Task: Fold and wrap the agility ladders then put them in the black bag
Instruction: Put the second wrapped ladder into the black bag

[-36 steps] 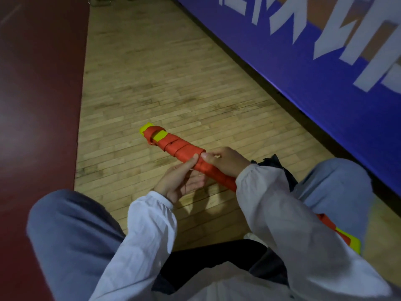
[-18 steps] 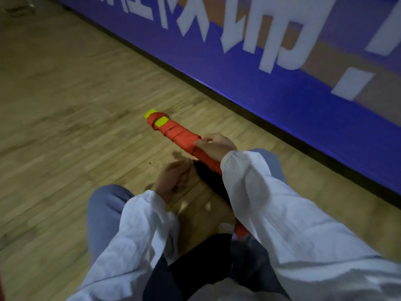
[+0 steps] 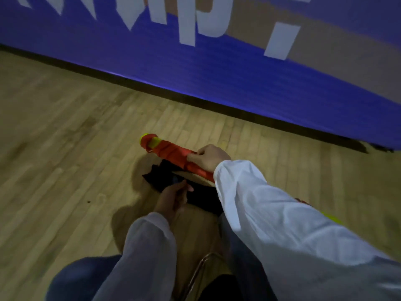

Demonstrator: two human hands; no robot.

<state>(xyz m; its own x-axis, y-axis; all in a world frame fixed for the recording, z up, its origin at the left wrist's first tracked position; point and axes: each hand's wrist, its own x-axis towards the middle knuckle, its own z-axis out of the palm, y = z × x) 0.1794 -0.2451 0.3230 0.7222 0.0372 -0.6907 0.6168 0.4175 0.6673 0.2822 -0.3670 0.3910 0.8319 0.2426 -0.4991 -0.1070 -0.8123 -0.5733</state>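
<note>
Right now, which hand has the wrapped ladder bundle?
The right hand: its fingers curl round the red-wrapped ladder bundle. The left hand is lower, by the black bag, clear of the bundle.

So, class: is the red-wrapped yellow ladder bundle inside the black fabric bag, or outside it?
Outside: the right hand grips the ladder bundle above the black bag, which the left hand holds.

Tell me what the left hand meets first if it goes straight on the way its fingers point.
The black bag: the left hand points at it, fingertips at its edge, though blur hides whether they touch. The wrapped agility ladder in the right hand lies beyond.
</note>
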